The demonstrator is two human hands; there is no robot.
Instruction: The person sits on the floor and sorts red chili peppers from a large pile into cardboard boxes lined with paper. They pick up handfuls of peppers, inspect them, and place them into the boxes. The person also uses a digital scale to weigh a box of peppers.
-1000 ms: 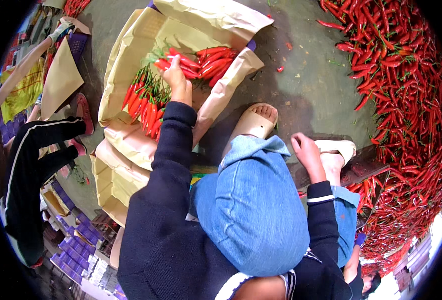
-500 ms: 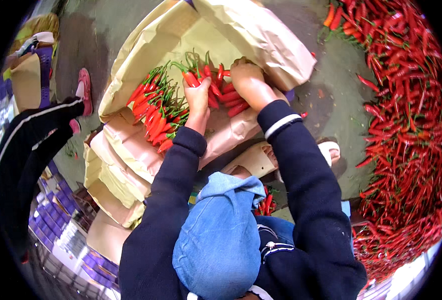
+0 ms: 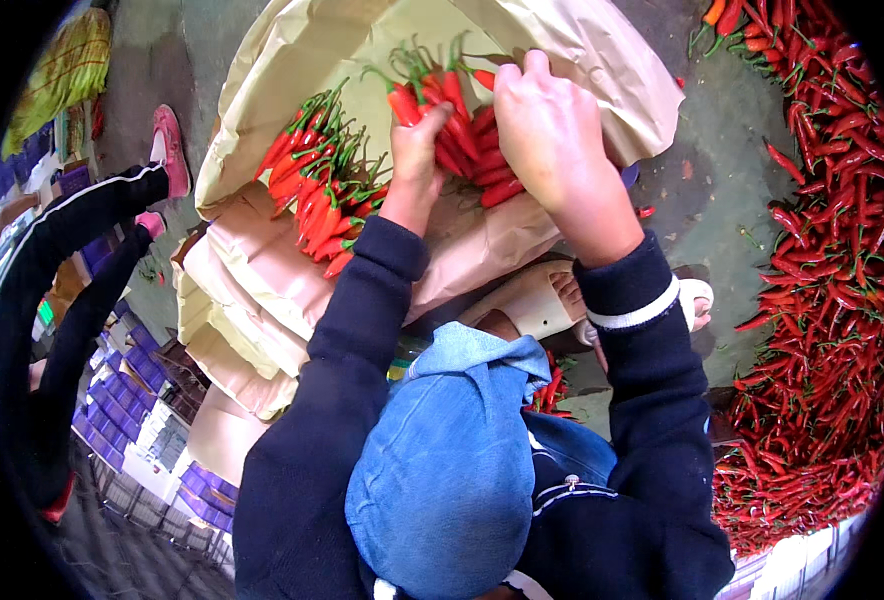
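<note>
My left hand (image 3: 418, 168) is closed round a bunch of red chili peppers (image 3: 460, 132), their green stems pointing up and away from me. To its right, my right hand (image 3: 554, 140) is curled, fingertips mostly hidden; one red chili pepper (image 3: 480, 77) sticks out at its finger side, stem outward. Both hands are over a container lined with brown paper (image 3: 307, 50). A neat row of chili peppers (image 3: 322, 195) lies in it left of my left hand, stems mostly toward the upper right. More peppers (image 3: 500, 192) lie below and between my hands.
A large heap of red chili peppers (image 3: 832, 270) spreads along the right on the grey floor (image 3: 707, 200). Folded paper (image 3: 227, 330) hangs over the container's near left side. Another person's dark-trousered leg (image 3: 82, 210) and pink shoe (image 3: 170, 150) are at left, near purple crates (image 3: 112, 410).
My right hand has lifted out from among the peppers and moved up and right, with a pepper at its fingers. My left hand still holds its bunch. The view has shifted slightly.
</note>
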